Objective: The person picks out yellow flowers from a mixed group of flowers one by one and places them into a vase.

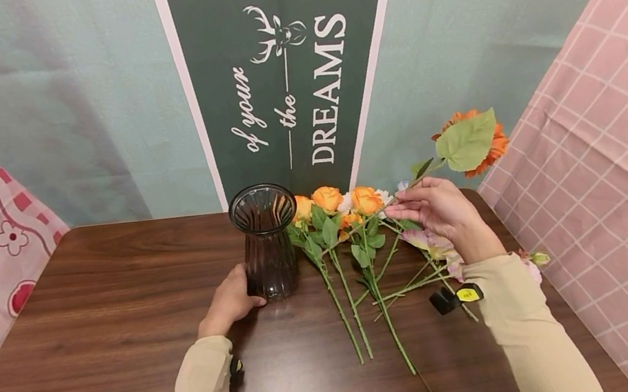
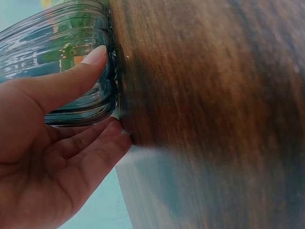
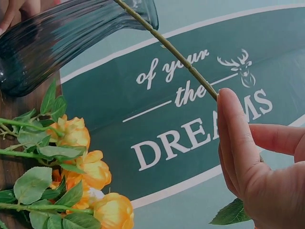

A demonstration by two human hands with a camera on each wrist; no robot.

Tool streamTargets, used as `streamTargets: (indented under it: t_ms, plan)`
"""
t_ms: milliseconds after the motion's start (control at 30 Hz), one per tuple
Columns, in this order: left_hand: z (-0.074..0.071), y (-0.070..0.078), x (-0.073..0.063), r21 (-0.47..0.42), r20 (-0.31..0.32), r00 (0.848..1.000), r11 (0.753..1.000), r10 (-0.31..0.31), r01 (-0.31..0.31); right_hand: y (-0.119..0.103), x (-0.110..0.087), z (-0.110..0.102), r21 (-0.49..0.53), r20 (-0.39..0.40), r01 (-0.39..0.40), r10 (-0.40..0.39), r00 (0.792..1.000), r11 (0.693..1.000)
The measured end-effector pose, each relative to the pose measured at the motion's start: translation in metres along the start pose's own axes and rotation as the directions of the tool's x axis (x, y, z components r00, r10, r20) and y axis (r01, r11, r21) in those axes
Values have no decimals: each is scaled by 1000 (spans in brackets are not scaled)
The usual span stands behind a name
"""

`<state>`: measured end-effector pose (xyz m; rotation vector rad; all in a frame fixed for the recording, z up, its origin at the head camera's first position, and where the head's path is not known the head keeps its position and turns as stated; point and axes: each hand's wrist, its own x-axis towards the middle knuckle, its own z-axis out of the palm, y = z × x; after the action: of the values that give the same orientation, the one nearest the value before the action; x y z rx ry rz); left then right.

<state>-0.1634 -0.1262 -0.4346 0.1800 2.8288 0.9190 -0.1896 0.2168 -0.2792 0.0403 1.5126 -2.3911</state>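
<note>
A dark, ribbed glass vase (image 1: 269, 249) stands upright near the table's back edge. My left hand (image 1: 231, 300) grips its base from the left; in the left wrist view the thumb (image 2: 76, 81) lies along the glass and the fingers reach around the other side. Above the table on the right, my right hand (image 1: 443, 212) pinches the stem of an orange artificial flower. That flower's head (image 1: 494, 153) points up and right, partly hidden by a green leaf (image 1: 467, 141). Its bare stem (image 3: 176, 56) slants toward the vase, apart from the mouth.
Several orange roses (image 1: 327, 199) with green stems lie right of the vase, heads toward the back. Pinkish flowers (image 1: 433, 245) and crossed stems lie beneath the right forearm. A fabric backdrop (image 1: 148, 113) rises behind the wooden table (image 1: 92, 333); pink cloth (image 1: 618, 170) hangs at the right.
</note>
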Motion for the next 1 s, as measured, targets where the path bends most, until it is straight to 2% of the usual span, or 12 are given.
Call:
streamTargets:
  t_ms: [300, 767, 1000]
  plan:
    - [0, 0, 1, 11, 2, 1000, 1000, -6, 6, -10, 4, 15, 42, 23, 43, -44, 999, 998]
    - [-2, 0, 1, 2, -1, 1000, 1000, 2, -2, -23, 12, 39, 35, 49, 111, -112, 992, 993]
    - [0, -3, 2, 8, -19, 999, 1000, 29, -29, -23, 18, 51, 41, 53, 131, -133, 990, 991]
